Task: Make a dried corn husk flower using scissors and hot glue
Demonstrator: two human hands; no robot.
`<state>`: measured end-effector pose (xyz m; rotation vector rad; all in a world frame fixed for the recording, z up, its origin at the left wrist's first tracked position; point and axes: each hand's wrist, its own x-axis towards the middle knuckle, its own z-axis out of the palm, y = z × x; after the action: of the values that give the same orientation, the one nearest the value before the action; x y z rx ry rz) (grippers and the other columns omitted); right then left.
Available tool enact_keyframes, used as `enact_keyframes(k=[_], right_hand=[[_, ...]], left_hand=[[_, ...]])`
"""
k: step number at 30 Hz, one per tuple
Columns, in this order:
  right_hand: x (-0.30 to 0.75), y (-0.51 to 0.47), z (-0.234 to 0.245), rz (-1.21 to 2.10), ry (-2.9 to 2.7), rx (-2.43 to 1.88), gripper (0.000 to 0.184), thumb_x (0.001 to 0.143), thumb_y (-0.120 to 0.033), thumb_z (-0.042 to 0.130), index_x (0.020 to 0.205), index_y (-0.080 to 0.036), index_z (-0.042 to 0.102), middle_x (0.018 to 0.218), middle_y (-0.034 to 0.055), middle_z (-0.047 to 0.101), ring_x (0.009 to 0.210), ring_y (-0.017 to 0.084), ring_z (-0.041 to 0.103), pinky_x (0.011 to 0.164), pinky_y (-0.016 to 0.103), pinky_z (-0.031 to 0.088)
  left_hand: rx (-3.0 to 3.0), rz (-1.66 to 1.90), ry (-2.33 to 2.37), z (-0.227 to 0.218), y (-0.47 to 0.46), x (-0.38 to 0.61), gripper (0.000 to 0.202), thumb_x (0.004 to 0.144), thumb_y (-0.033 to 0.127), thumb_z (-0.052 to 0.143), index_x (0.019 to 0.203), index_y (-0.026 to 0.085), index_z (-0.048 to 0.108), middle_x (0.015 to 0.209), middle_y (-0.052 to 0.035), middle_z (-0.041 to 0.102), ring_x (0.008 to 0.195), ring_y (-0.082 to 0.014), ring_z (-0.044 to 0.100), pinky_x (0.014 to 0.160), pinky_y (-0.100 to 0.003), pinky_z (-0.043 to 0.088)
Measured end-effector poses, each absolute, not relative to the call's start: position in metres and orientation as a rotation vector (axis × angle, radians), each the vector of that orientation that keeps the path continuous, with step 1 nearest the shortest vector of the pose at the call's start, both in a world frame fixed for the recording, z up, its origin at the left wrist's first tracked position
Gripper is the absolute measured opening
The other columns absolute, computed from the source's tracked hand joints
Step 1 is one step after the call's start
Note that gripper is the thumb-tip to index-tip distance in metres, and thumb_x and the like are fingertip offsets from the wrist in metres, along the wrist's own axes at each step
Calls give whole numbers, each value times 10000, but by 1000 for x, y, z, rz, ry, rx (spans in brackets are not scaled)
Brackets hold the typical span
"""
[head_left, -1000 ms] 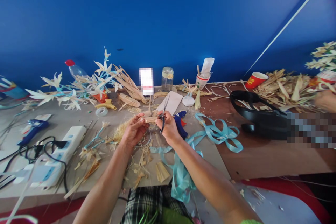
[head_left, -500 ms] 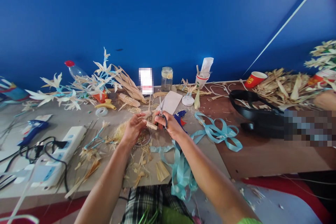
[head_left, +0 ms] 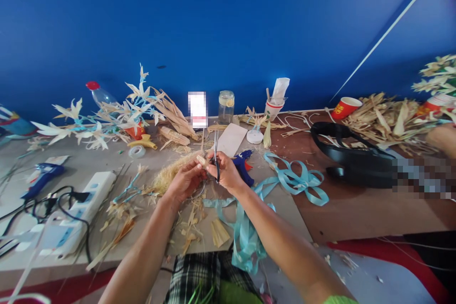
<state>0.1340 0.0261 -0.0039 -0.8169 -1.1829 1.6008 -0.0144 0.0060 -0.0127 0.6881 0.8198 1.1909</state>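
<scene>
My left hand (head_left: 185, 179) is closed in a pinch on a small strip of dried husk (head_left: 201, 160), held above the table's middle. My right hand (head_left: 228, 173) is wrapped round black-handled scissors (head_left: 215, 154), whose blades point up and away right beside the strip. Both hands almost touch. Under them lie husk scraps (head_left: 190, 221) and a straw-like tuft (head_left: 169, 175). A blue glue gun (head_left: 242, 167) lies just right of my right hand, partly hidden by it.
A light-blue ribbon (head_left: 288, 180) trails from the table to my lap. A white power strip (head_left: 76, 216) with cables and a second glue gun (head_left: 41, 175) lie left. Husk flowers (head_left: 107, 118), a jar (head_left: 226, 107), paper cups (head_left: 346, 107) and a black bag (head_left: 351, 156) stand farther back.
The hands have drawn closer together and a little toward me. The scissors have swung upright next to the strip, which my left hand now holds higher.
</scene>
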Motion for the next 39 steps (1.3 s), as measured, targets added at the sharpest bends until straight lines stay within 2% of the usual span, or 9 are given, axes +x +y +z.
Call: enact_keyframes(k=[3, 7, 16, 24, 30, 39], right_hand=[[131, 24, -8, 1495, -1256, -845, 356, 613, -245, 649, 928, -192, 493, 699, -42, 500, 621, 103, 472, 582, 230, 387], [129, 23, -9, 1356, -1349, -866, 340, 626, -194, 629, 946, -187, 516, 721, -34, 516, 637, 101, 493, 598, 227, 401], [132, 24, -4, 1597, -1064, -813, 366, 586, -268, 682, 895, -190, 501, 631, -69, 498, 530, 71, 433, 501, 198, 343], [133, 23, 1, 1596, -1033, -845, 373, 572, -280, 685, 888, -187, 510, 619, -69, 495, 512, 67, 394, 496, 208, 307], [133, 24, -1, 1601, -1044, -845, 365, 583, -274, 676, 892, -181, 503, 616, -74, 474, 505, 58, 386, 490, 198, 307], [137, 30, -4, 1620, -1130, -882, 369, 561, -281, 703, 854, -177, 504, 580, -83, 477, 515, 66, 410, 513, 209, 317]], left_hand=[[696, 1192, 851, -12, 5, -10, 189, 651, 229, 780, 716, 135, 630, 645, -10, 615, 583, -96, 575, 596, -207, 443], [749, 1176, 909, -10, 3, -9, 227, 639, 276, 790, 682, 129, 622, 600, 0, 597, 542, -83, 550, 560, -193, 423], [773, 1158, 862, -11, 3, -13, 215, 623, 251, 798, 702, 117, 650, 619, -15, 608, 545, -84, 545, 571, -202, 428], [744, 1228, 860, -4, 1, -7, 180, 627, 210, 776, 650, 117, 624, 581, -2, 559, 524, -77, 491, 557, -211, 399], [769, 1165, 819, -4, 0, -8, 175, 689, 242, 744, 696, 128, 611, 542, 24, 508, 468, -50, 436, 503, -185, 357], [764, 1127, 888, -12, 2, -13, 229, 681, 281, 761, 738, 134, 595, 578, 18, 555, 455, -49, 470, 463, -169, 344]])
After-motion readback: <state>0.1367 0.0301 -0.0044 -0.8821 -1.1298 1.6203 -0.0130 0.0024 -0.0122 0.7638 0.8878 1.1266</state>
